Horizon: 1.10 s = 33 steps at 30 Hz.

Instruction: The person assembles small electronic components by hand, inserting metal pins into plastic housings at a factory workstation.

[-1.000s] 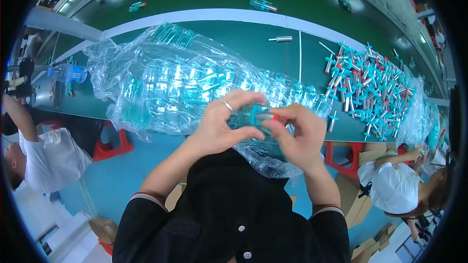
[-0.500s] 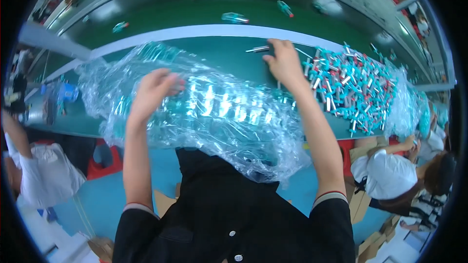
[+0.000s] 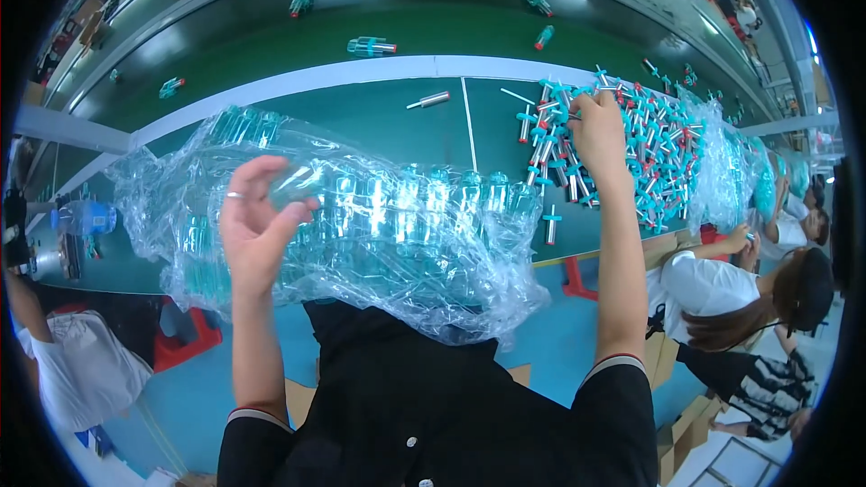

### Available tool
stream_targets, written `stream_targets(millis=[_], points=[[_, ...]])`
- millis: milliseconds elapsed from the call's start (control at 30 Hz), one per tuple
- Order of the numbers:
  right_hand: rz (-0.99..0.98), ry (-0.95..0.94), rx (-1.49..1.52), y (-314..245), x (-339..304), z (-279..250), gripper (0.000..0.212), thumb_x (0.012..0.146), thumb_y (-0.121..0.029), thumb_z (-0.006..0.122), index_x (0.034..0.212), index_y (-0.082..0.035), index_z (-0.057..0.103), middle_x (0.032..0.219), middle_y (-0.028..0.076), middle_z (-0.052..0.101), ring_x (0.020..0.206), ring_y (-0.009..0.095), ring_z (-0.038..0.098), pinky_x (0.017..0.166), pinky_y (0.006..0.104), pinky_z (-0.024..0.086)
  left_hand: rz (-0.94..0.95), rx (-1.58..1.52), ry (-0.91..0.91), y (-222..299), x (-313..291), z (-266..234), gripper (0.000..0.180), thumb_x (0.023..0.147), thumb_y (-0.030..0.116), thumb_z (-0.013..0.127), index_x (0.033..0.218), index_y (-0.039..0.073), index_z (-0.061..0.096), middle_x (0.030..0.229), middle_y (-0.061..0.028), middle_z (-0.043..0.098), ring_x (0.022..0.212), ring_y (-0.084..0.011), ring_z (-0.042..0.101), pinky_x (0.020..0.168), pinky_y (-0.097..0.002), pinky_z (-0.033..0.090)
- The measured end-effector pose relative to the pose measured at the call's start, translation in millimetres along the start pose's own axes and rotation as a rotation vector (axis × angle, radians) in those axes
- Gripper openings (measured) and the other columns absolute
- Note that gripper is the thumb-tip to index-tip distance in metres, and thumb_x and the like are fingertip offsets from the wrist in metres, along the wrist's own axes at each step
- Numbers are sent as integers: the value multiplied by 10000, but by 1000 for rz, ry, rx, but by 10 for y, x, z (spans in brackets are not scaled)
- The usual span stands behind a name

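My left hand [image 3: 257,234], a ring on one finger, is curled with thumb and fingers around a clear teal-tinted plastic bottle [image 3: 302,179], which is blurred. Beneath it a crumpled clear plastic bag [image 3: 379,275] covers rows of similar small bottles [image 3: 408,207]. On the right, my right hand [image 3: 598,131] reaches into a heap of small silver tubes with teal collars and red ends [image 3: 663,158]. Its fingers are bent together at the heap's far side; what they grip is hidden. A lone silver tube with a thin tip [image 3: 428,100] lies on the green table.
Beyond a pale rail [image 3: 361,68], a green conveyor [image 3: 460,32] carries several teal-and-silver assemblies. More bagged bottles [image 3: 719,167] lie past the heap. A blue-labelled bottle [image 3: 86,217] rests at left. Seated co-workers in white [image 3: 708,293] are on both sides.
My right hand has left the lone silver tube and moved right onto the heap. My left hand now has a bottle in its fingers. The whole view has shifted slightly.
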State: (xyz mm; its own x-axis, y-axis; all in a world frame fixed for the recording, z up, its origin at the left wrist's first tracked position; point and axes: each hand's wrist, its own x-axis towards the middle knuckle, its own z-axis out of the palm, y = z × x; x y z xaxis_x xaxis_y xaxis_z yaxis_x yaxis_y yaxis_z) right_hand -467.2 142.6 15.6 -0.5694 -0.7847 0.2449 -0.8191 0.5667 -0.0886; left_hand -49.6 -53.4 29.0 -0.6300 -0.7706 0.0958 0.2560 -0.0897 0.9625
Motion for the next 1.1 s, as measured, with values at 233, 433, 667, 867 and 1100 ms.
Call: stream_targets(millis=[233, 433, 667, 867, 1100], points=[[-216, 111, 490, -747, -317, -563, 156, 820, 13, 741, 922, 2, 623, 1009, 149, 649, 909, 296, 653, 764, 381, 534, -12, 112, -159, -36, -53, 547, 570, 783, -107, 782, 1308, 5, 591, 1238, -83, 593, 1042, -132, 623, 837, -273, 554], [-296, -40, 1160, -1517, -867, -623, 241, 809, 104, 754, 1032, 55, 677, 939, 176, 708, 773, 199, 704, 657, 266, 579, -8, 0, -214, -39, -110, 696, 549, 763, -74, 820, 1278, 16, 652, 1176, -78, 629, 1047, -124, 612, 836, -252, 525], [-372, 17, 1078, -1653, -942, -610, 190, 763, 11, 825, 931, 11, 737, 903, 143, 748, 796, 263, 743, 680, 319, 590, 22, 177, -214, -62, -190, 717, 502, 750, 6, 862, 1225, 63, 710, 1085, -30, 672, 718, -19, 527, 533, -205, 378], [-416, 41, 1031, -1692, -939, -656, 178, 765, 13, 821, 919, 7, 733, 901, 144, 746, 790, 261, 745, 676, 318, 596, 153, 223, -213, -102, -214, 719, 500, 743, 33, 875, 1216, 64, 718, 1097, -42, 694, 720, -39, 560, 529, -205, 378], [-537, 56, 1029, -1685, -942, -587, 224, 765, 25, 821, 957, 29, 706, 924, 162, 744, 771, 240, 738, 682, 302, 590, 187, 371, -256, -81, -185, 665, 491, 727, 88, 894, 1187, 48, 727, 1060, -79, 724, 875, -99, 635, 683, -229, 487]])
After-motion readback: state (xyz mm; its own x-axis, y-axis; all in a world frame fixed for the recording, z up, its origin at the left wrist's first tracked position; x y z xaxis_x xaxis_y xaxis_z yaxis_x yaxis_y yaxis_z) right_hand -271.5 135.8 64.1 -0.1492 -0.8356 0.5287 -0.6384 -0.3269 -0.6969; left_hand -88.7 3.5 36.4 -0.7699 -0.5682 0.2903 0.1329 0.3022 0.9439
